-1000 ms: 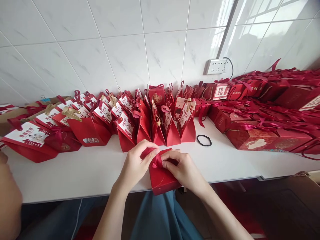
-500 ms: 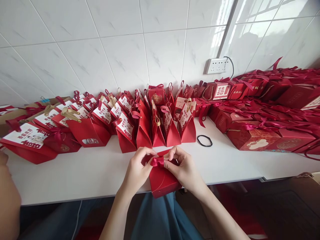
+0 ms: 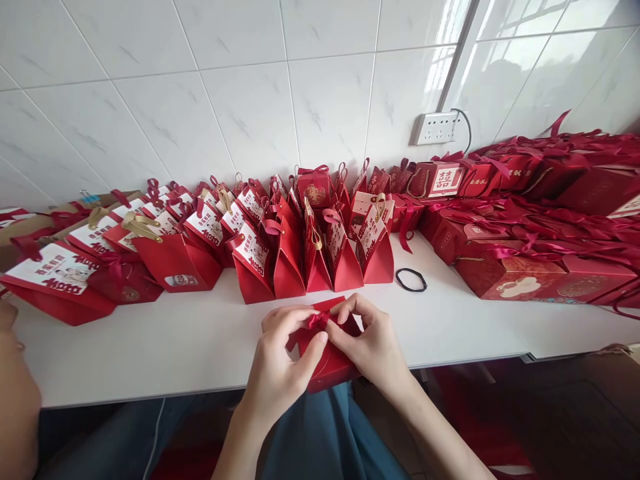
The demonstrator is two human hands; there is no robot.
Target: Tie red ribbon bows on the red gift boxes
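Note:
In front of me a red gift box (image 3: 333, 370) rests at the table's front edge, partly covered by my hands. A red ribbon (image 3: 317, 321) is gathered in a bow or knot on its top. My left hand (image 3: 287, 350) has its fingers at the ribbon's left side, with the thumb reaching across toward the knot. My right hand (image 3: 367, 337) pinches the ribbon from the right between thumb and forefinger. Just beyond the box stand several red peaked gift boxes (image 3: 290, 267) with ribbon loops.
Many more red boxes (image 3: 525, 270) with ribbons crowd the white table (image 3: 150, 360) on the right, others on the left. A black hair tie (image 3: 411, 280) lies right of centre. A power strip (image 3: 437, 129) is on the tiled wall. At far left is another person's arm (image 3: 17, 393).
My left hand has shifted its grip, its thumb now crossing over the front of the knot. The ribbon looks more bunched than before. My right hand stays on it.

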